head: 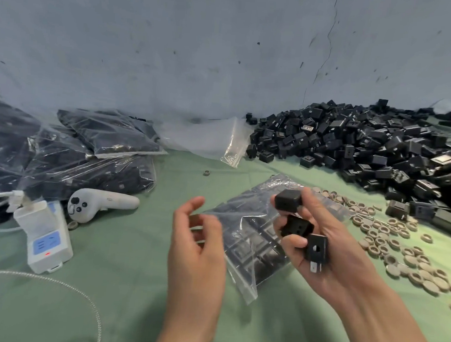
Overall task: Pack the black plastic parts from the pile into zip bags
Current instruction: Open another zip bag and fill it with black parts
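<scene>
A big pile of black plastic parts (367, 151) lies at the right rear of the green cloth. My right hand (328, 247) grips three of these black parts (296, 226) between fingers and palm, held up over a clear zip bag (251, 242) partly filled with parts. My left hand (198, 238) hovers just left of the bag, fingers loosely curled, and seems to pinch the bag's edge, though blur hides the contact. An empty zip bag (233, 144) lies beside the pile.
Filled zip bags (87, 150) are stacked at the left. A white controller (102, 202), a white power bank (46, 235) and a braided cable (59, 282) lie front left. Several tan rings (400, 250) are scattered at the right. A blue-grey wall stands behind.
</scene>
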The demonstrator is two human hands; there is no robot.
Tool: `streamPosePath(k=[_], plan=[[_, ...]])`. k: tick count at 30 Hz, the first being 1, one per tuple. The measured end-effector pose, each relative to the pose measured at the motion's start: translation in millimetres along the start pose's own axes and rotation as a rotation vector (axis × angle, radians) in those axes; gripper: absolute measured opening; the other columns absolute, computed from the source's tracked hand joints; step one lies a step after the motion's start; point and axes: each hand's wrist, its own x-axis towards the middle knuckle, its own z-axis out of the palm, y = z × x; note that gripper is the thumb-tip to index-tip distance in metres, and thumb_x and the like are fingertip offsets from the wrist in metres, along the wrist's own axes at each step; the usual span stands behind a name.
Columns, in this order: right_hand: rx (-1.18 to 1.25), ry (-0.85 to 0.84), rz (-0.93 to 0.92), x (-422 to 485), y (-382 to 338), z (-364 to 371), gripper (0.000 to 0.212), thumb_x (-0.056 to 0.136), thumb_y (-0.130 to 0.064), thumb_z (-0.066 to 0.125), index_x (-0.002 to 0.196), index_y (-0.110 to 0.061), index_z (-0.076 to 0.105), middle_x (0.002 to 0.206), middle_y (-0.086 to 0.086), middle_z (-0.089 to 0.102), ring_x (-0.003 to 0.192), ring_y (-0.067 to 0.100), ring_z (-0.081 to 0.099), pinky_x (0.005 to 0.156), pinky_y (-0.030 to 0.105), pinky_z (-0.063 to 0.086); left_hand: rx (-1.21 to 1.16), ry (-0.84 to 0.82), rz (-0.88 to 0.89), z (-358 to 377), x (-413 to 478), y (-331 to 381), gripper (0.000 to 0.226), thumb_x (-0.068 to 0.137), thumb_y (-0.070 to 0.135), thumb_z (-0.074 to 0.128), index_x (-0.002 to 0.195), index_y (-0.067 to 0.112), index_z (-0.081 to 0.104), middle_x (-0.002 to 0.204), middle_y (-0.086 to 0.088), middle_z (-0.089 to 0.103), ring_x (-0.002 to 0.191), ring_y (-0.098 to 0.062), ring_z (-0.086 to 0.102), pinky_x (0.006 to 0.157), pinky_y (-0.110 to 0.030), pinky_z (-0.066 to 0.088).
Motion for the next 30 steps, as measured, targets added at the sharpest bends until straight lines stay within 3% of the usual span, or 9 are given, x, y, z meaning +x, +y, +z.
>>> streamPosePath(k=[2, 5, 9, 11, 14, 19, 24, 27, 30], plan=[[-0.209, 0.004, -0.035, -5.0, 6.0, 5.3, 0.030, 0.079, -0.036, 0.076, 0.097, -0.012, 0.077, 0.102, 0.012, 0.065, 0.072, 0.014, 0.057, 0.040, 0.017, 0.043, -0.045, -0.128, -0.004, 3.3, -7.6, 4.2, 0.019, 0.098, 0.026, 0.055, 0.110, 0.041, 0.058, 0.090, 0.019, 0.066, 0.076, -0.006, 0.065, 0.068, -0.017, 0.052], [-0.508, -0.054, -0.059, -12.9, 16.3, 11.6, 0.029, 0.083, -0.034, 0.070, 0.107, -0.020, 0.076, 0.096, 0.005, 0.068, 0.069, 0.010, 0.055, 0.044, 0.019, 0.041, -0.139, -0.256, -0.057, 3.8, -15.2, 7.3, 0.015, 0.094, 0.035, 0.056, 0.107, 0.038, 0.064, 0.088, 0.010, 0.070, 0.074, -0.008, 0.067, 0.068, -0.021, 0.054], [-0.861, -0.173, -0.154, -22.1, 24.7, 13.6, 0.024, 0.089, -0.025, 0.067, 0.111, -0.029, 0.075, 0.081, -0.011, 0.069, 0.062, 0.001, 0.054, 0.050, 0.016, 0.043, -0.200, -0.357, -0.127, -5.3, -14.7, 8.2, 0.039, 0.081, 0.050, 0.057, 0.108, 0.023, 0.067, 0.088, -0.002, 0.074, 0.077, -0.013, 0.070, 0.067, -0.019, 0.054], [-1.057, -0.157, -0.274, -21.8, 28.5, 12.2, 0.026, 0.090, -0.019, 0.071, 0.109, -0.036, 0.075, 0.083, -0.019, 0.070, 0.066, -0.004, 0.061, 0.060, 0.010, 0.045, -0.184, -0.399, -0.188, -10.1, -14.4, 7.2, 0.050, 0.077, 0.057, 0.058, 0.110, 0.019, 0.064, 0.087, -0.006, 0.075, 0.074, -0.014, 0.069, 0.065, -0.020, 0.054], [-1.272, -0.099, -0.425, -17.7, 37.3, 8.5, 0.040, 0.086, -0.018, 0.076, 0.109, -0.049, 0.068, 0.104, -0.016, 0.064, 0.080, 0.004, 0.063, 0.076, 0.020, 0.046, -0.164, -0.417, -0.308, -14.7, -14.6, 3.9, 0.050, 0.076, 0.054, 0.062, 0.112, 0.020, 0.056, 0.079, -0.006, 0.075, 0.068, -0.015, 0.068, 0.061, -0.023, 0.054], [-1.391, -0.202, -0.542, -15.1, 47.6, 9.0, 0.054, 0.087, -0.014, 0.074, 0.125, -0.049, 0.059, 0.115, -0.019, 0.058, 0.074, 0.003, 0.059, 0.075, 0.012, 0.042, -0.233, -0.317, -0.447, -22.4, -2.6, -6.6, 0.017, 0.095, 0.018, 0.060, 0.110, 0.014, 0.054, 0.073, -0.006, 0.074, 0.060, -0.014, 0.066, 0.051, -0.022, 0.051], [-1.274, 0.165, -0.595, -7.2, 28.2, -2.8, 0.043, 0.095, -0.014, 0.062, 0.121, -0.047, 0.061, 0.106, -0.015, 0.062, 0.055, 0.003, 0.047, 0.057, 0.013, 0.040, -0.060, -0.140, -0.417, -50.4, 10.9, -27.5, 0.022, 0.093, 0.003, 0.061, 0.104, 0.021, 0.054, 0.065, -0.002, 0.073, 0.053, -0.009, 0.060, 0.054, -0.022, 0.050], [-1.204, 0.359, -0.538, -2.7, 16.8, -14.1, 0.037, 0.096, -0.013, 0.056, 0.115, -0.044, 0.064, 0.104, -0.012, 0.064, 0.050, 0.003, 0.046, 0.048, 0.013, 0.038, 0.006, -0.219, -0.427, -57.5, 11.3, -32.8, 0.027, 0.092, -0.002, 0.062, 0.106, 0.021, 0.056, 0.070, -0.006, 0.075, 0.055, -0.009, 0.063, 0.061, -0.022, 0.054], [-1.187, 0.417, -0.510, 1.4, 14.5, -20.1, 0.039, 0.095, -0.011, 0.054, 0.120, -0.040, 0.064, 0.103, -0.013, 0.066, 0.049, 0.004, 0.046, 0.044, 0.016, 0.038, 0.115, -0.313, -0.303, -51.8, 9.8, -35.0, 0.027, 0.091, 0.001, 0.063, 0.108, 0.021, 0.058, 0.081, 0.000, 0.076, 0.067, -0.009, 0.067, 0.071, -0.020, 0.051]])
